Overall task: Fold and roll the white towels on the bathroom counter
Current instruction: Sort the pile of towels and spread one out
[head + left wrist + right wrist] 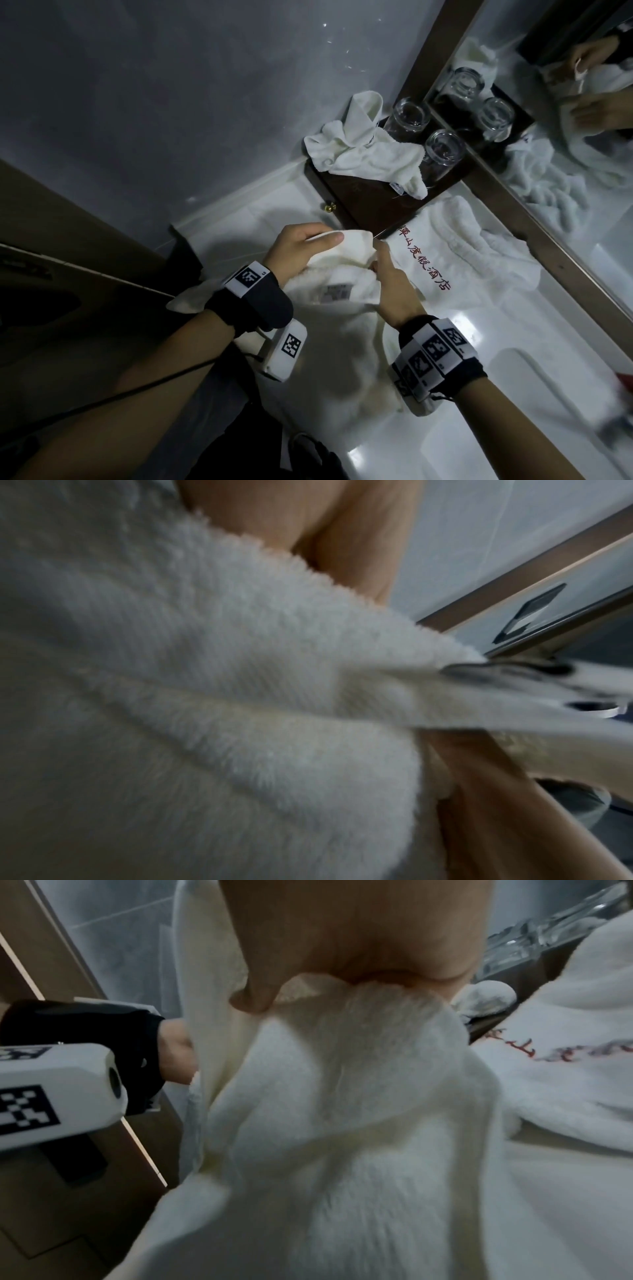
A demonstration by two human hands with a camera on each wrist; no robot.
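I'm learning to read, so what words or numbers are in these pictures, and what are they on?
"潭山度假酒店", or close to it, in red stitching on the white towel lying flat on the counter; the first character is partly hidden.
Small sewn label on the white towel held in both hands: too blurred to read.
Small tag on the crumpled white towel on the dark wooden tray: too small to read.
Black-and-white square codes on the wrist bands: patterns, no words.

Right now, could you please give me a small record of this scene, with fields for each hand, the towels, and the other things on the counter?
left hand: grips the top edge of the white terry towel held up
right hand: pinches the same towel's edge
white towel with red embroidered characters: lies on the glossy white counter, by the mirror
crumpled white towel: heaped on the dark wooden box
two clear drinking glasses: stand beside that heap
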